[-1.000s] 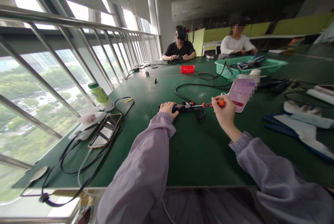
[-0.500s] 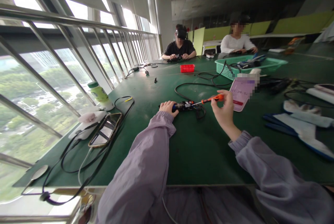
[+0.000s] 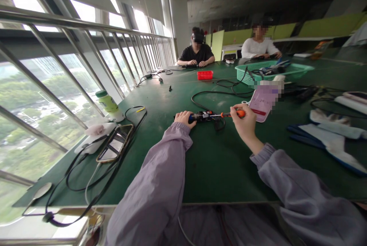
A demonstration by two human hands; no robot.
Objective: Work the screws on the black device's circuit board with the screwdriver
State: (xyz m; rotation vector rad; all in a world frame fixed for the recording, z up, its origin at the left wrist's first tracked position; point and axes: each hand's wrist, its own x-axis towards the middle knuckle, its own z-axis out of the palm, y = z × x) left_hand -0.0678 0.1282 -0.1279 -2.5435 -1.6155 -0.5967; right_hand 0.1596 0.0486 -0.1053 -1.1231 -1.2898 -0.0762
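On the green table, my left hand [image 3: 184, 118] is wrapped round one end of a dark cylindrical device [image 3: 197, 117] with a blue band, pressing it to the tabletop. The device's far end looks opened up, with small dark parts and a black cable [image 3: 200, 101] by it. My right hand [image 3: 243, 123] grips an orange-and-black screwdriver [image 3: 239, 113] by its handle, between thumb and fingers. Its thin shaft points left, and the tip reaches the device's exposed parts; whether it sits in a screw is too small to tell.
Right of my hand a phone [image 3: 262, 102] leans upright, before a green basket [image 3: 243, 75] of tools. Gloves [image 3: 329, 139] lie at the right. Leftward are another phone [image 3: 116, 143], cords and a bottle [image 3: 109, 104]. A red tray [image 3: 205, 75] stands ahead; two people sit beyond.
The screwdriver has dropped from a slant to nearly level, and my right hand has lowered slightly, its fingers shifted on the handle. My left hand holds the device in the same place.
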